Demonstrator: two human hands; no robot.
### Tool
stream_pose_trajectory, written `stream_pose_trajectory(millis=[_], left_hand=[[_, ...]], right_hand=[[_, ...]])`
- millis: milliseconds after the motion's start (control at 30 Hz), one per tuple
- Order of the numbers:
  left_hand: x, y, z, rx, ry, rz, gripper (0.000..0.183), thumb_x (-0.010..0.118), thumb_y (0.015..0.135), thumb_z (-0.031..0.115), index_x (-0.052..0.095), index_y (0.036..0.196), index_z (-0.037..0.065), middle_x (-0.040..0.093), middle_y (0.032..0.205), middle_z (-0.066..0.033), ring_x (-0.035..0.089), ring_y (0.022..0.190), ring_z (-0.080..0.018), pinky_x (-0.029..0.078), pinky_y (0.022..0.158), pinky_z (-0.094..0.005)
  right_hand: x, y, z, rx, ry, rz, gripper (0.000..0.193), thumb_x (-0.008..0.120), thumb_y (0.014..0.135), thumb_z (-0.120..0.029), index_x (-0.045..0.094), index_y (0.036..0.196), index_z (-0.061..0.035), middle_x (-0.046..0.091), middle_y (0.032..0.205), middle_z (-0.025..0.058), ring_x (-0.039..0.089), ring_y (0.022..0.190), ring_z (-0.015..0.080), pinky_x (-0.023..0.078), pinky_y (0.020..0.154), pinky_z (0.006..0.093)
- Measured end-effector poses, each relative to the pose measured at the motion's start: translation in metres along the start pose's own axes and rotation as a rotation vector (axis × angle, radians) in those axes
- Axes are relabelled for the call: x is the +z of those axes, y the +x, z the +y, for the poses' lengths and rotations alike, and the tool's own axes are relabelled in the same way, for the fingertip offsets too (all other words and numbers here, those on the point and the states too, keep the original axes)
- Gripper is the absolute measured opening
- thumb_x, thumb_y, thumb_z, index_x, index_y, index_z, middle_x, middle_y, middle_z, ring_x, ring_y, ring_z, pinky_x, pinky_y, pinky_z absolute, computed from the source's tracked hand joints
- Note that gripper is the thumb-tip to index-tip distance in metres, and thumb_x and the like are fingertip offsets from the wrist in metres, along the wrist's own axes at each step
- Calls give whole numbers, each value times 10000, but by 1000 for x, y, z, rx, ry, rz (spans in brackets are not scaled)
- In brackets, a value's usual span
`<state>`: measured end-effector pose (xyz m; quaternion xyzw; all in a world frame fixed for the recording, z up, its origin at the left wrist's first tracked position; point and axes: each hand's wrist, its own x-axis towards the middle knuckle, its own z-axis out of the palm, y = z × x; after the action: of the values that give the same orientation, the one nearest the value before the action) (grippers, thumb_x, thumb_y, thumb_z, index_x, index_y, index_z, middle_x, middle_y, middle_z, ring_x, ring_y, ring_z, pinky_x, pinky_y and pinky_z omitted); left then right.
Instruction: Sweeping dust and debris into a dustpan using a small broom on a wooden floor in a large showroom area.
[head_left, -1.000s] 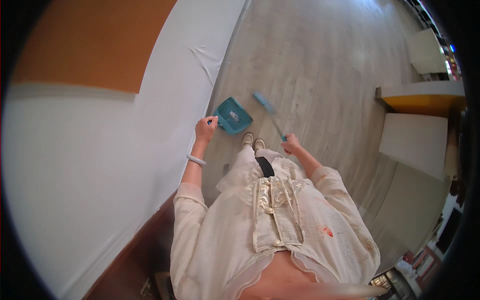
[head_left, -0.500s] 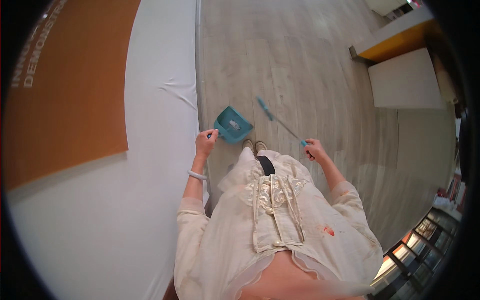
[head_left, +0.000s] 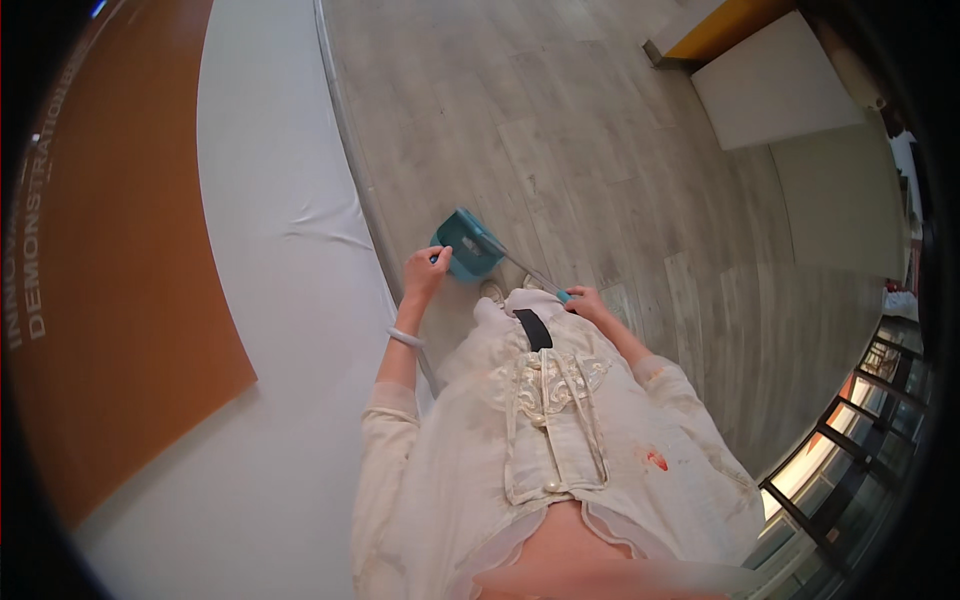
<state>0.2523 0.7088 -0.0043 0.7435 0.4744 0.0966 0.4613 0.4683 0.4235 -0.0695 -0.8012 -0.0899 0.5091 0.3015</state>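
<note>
My left hand (head_left: 426, 272) is closed around the handle of a teal dustpan (head_left: 482, 264), held in front of my feet. A small pale scrap (head_left: 469, 243) lies inside the pan; its kind is too small to make out. My right hand (head_left: 589, 303) grips the blue end of a long-handled broom (head_left: 530, 269). Its thin grey stick slants up and left, and its head is at the pan's right side, partly blending with it. Whether the bristles touch the pan I cannot tell.
Along my left runs a white wall panel (head_left: 290, 300) with an orange section (head_left: 120, 270). Grey wood-look planks (head_left: 450, 110) cover the floor. A white box-like block (head_left: 775, 85) stands at the far right, and dark framed shelving (head_left: 850, 440) is at lower right.
The broom has swung left, its head going from the open floor to the dustpan. My right hand moved left and closer to the pan. The whole view has turned slightly.
</note>
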Motion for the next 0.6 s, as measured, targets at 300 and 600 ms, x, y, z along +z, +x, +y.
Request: stream_pose_trajectory(millis=[300, 600], left_hand=[[14, 21, 4, 93, -57, -14, 335, 553, 839, 286, 584, 612, 42, 502, 496, -7, 486, 399, -97, 417, 375, -248], [74, 57, 57, 103, -25, -91, 287, 570, 816, 313, 646, 741, 47, 571, 598, -71, 548, 518, -191, 444, 488, -292]], right_hand=[[-83, -28, -25, 215, 325, 138, 460, 586, 656, 5, 543, 1113, -15, 591, 639, 107, 500, 448, 122, 361, 363, 271], [-163, 71, -6, 178, 227, 324, 291, 510, 703, 36, 522, 993, 15, 490, 526, 79, 466, 368, 153, 279, 293, 308]])
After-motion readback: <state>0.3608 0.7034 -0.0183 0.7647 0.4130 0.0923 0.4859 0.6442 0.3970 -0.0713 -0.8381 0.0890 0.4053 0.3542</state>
